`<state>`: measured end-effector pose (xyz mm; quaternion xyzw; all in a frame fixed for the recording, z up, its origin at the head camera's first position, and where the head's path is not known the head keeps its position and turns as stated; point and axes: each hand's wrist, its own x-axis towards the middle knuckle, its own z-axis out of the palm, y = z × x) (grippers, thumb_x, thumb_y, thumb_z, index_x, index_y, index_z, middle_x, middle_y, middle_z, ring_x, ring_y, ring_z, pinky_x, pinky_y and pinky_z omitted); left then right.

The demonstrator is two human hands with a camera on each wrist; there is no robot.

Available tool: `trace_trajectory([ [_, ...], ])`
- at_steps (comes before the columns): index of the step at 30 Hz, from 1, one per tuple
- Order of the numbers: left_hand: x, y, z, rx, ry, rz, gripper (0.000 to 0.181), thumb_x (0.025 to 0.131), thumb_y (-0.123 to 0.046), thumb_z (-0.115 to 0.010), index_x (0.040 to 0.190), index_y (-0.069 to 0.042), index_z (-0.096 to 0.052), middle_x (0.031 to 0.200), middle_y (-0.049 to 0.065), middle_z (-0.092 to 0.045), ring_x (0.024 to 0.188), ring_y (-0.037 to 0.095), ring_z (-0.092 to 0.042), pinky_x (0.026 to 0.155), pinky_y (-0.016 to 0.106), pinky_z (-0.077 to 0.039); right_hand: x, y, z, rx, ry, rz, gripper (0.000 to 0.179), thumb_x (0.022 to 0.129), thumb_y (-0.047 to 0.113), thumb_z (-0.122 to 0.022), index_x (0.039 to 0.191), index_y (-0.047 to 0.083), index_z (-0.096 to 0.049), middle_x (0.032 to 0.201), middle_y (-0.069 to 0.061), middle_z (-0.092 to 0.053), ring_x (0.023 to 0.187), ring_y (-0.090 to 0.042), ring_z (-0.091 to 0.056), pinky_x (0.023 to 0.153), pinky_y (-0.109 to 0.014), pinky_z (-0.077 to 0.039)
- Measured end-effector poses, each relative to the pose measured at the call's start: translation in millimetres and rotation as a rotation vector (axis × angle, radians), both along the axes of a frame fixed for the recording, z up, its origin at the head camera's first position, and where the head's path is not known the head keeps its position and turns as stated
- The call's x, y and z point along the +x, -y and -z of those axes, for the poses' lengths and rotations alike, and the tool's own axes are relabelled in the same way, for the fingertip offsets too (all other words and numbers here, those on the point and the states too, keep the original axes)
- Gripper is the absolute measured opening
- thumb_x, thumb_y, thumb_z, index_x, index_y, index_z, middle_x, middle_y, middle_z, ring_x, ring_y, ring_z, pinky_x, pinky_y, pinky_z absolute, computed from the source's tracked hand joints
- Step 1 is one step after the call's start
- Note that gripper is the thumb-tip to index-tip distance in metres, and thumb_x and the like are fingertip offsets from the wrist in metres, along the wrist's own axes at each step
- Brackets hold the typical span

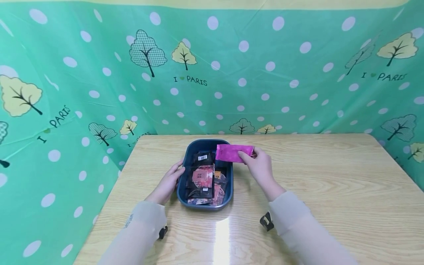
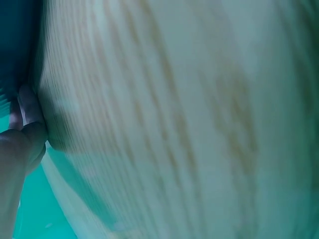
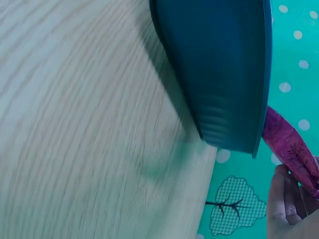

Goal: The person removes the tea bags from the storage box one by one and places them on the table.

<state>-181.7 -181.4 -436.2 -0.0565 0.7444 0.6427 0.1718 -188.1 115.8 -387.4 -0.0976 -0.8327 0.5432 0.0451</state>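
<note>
Magenta packet (image 1: 228, 154) hangs above the far right rim of the blue bin (image 1: 205, 208), its left end reaching over the opening. The right hand (image 1: 262, 167), to the right of the bin, pinches the packet near its right end, thumb across the front face. At the bin's left side the left hand (image 1: 169, 181) rests with relaxed fingers against the outer wall. Inside the bin, dark packets overlap: at the far end a black packet with a barcode label (image 1: 202, 158), in the middle a pink-and-black packet (image 1: 202, 176), and beside it, by the right wall, one with an orange label (image 1: 217, 174). Wooden table (image 1: 318, 184) carries the bin, and beyond the bin hangs a green dotted cloth (image 1: 232, 95) printed with trees.
</note>
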Motion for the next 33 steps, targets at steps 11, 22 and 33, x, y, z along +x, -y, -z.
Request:
trace_trajectory([
  [11,-0.7,-0.4,0.3,-0.003,0.002,-0.012,0.052,0.108,-0.032,-0.036,0.157,-0.022,-0.026,0.148,0.016,-0.048,0.112,0.014,-0.059,0.089,0.025,-0.047,-3.5,-26,1.9,-0.19,0.044,0.022,0.041,0.091,0.028,-0.072,0.118,-0.001,-0.064,0.087,0.0,-0.068,0.07,-0.007,-0.063,0.072,-0.024,-0.055],
  [22,-0.1,0.0,-0.2,0.01,0.02,0.0,0.054,0.108,-0.032,-0.035,0.159,-0.024,-0.02,0.152,0.016,-0.044,0.125,0.022,-0.055,0.102,0.034,-0.044,-2.0,-51,5.2,-0.214,0.104,0.051,0.045,0.093,0.027,-0.07,0.123,-0.005,-0.059,0.082,0.008,-0.064,0.067,-0.007,-0.063,0.067,-0.019,-0.053],
  [33,-0.2,0.7,0.5,0.025,0.011,0.004,0.054,0.108,-0.034,-0.036,0.159,-0.029,-0.018,0.152,0.019,-0.042,0.132,0.03,-0.051,0.112,0.046,-0.037,-0.4,-71,16.5,-0.24,0.196,0.033,0.051,0.095,0.033,-0.066,0.128,-0.004,-0.055,0.085,0.011,-0.061,0.07,-0.002,-0.06,0.072,-0.02,-0.054],
])
